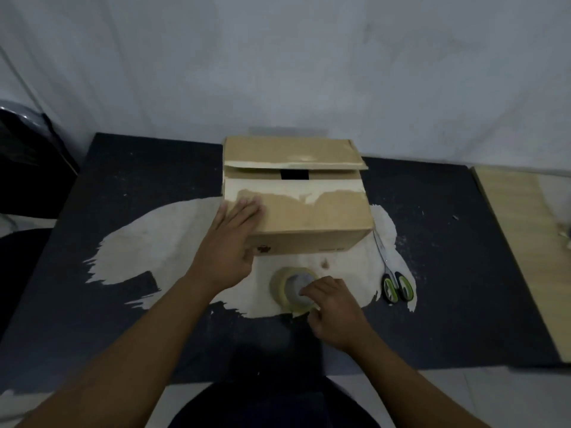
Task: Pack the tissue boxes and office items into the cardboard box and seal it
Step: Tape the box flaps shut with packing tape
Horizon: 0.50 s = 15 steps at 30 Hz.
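Observation:
A brown cardboard box (312,211) stands on the dark table, its top flaps folded down with a narrow dark gap between them. My left hand (236,239) lies flat on the near flap at the box's front left corner, thumb down the front face. In front of the box a roll of tan packing tape (279,288) lies flat on the table. My right hand (332,307) grips the roll's near right side, fingers reaching into its core. The box's contents are hidden.
Green-handled scissors (394,282) lie right of the box and the tape, blades pointing away. The dark table top (123,186) has a large worn pale patch. A light wooden board (525,242) lies at the right edge. A white wall stands behind.

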{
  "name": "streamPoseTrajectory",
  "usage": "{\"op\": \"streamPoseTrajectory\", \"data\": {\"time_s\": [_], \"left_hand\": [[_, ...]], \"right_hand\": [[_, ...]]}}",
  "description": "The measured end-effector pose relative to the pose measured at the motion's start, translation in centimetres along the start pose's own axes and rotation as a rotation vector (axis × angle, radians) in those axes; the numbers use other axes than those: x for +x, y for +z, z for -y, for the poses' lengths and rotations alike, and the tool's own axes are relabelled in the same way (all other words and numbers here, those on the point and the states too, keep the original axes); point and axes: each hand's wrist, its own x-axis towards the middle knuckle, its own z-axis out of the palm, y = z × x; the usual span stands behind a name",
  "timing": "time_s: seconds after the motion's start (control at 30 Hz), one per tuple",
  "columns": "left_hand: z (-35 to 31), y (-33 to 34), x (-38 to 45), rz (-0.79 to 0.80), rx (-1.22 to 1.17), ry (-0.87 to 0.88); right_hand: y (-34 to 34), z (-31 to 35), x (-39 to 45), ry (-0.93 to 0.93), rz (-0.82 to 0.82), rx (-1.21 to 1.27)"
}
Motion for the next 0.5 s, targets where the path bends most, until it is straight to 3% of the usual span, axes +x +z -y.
{"op": "streamPoseTrajectory", "data": {"time_s": [0.07, 0.13, 0.2, 0.33, 0.5], "left_hand": [[-0.2, 0.0, -1.3, -0.050, -0.109, 0.010], [-0.4, 0.0, -2.8, -0.104, -0.192, 0.012], [-0.9, 0.0, -4.2, -0.166, -0.249, -0.017], [-2.8, -0.4, -6.9, -0.331, -0.316, -0.164], [-5.5, -0.9, -7.3, -0.271, -0.568, -0.421]], "right_hand": [[1.3, 0.5, 0.4, 0.062, 0.246, -0.096], [2.3, 1.0, 1.3, 0.118, 0.346, -0.150], [2.7, 0.9, 2.0, 0.179, 0.352, -0.072], [0.8, 0.7, 2.3, 0.242, 0.206, 0.343], [-4.7, 2.5, 2.2, 0.249, 0.159, 0.895]]}}
